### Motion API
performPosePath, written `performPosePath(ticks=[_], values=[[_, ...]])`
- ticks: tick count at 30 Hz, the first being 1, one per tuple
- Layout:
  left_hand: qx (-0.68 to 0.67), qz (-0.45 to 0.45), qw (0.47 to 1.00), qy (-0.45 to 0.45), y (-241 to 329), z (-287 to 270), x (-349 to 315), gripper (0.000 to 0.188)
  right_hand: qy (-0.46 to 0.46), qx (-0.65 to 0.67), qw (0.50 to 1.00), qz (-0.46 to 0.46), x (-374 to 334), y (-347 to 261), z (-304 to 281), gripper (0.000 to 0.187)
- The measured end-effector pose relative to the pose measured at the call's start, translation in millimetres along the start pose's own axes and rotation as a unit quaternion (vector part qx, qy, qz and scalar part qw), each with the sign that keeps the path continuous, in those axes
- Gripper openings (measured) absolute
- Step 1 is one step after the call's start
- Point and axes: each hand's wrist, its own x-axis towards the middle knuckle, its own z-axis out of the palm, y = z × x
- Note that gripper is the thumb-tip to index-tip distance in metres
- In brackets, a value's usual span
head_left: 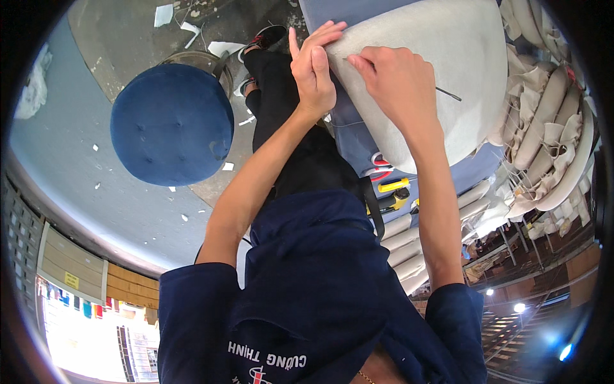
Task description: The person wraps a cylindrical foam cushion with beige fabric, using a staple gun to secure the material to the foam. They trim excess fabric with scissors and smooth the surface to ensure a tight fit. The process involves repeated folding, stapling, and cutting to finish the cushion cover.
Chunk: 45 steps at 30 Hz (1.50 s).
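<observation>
Far left: a round blue tufted stool stands on the grey floor, scraps of white paper scattered around it, well apart from both hands. Next over, the person's black trouser legs run up the frame to a dark sneaker near the top. Left forearm comes up from the lower edge on a diagonal, elbow bent, wrist roughly straight. Left hand sits at the left edge of a light grey upholstered cushion — fingers extended upward and close together, pressed flat on the fabric edge, thumb lying across the front; it pins the fabric rather than wrapping it. Right forearm rises almost vertically, wrist bent inward toward the left hand. Right hand lies knuckles-up on the cushion face, fingers curled narrow, fingertips pinching at the fabric just beside the left hand's thumb. A thin dark needle-like tool sticks out past the right side of that hand — cannot tell how it is gripped. The cushion fills the upper middle, resting over a blue-grey surface. Below it, a yellow-handled tool. Far right: stacked pale curved cushion pieces.
</observation>
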Motion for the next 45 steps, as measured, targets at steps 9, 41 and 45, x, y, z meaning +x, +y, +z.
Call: performPosePath(ticks=[9, 41, 45], values=[[-0.083, -0.104, 0.990, 0.054, -0.2, 12.7, 2.6, 0.060, 0.035, -0.022, 0.999, 0.025, -2.5, -5.8, 5.5, 0.028], [0.048, -0.277, 0.914, -0.293, 42.7, -37.5, 72.9, 0.030, 0.036, 0.192, 0.980, 0.025, -25.0, 30.0, -6.1, 0.036], [0.214, -0.196, 0.880, -0.376, 53.1, -13.7, 83.8, 0.045, 0.147, 0.330, 0.888, 0.285, -77.3, 66.0, -21.0, 0.030]])
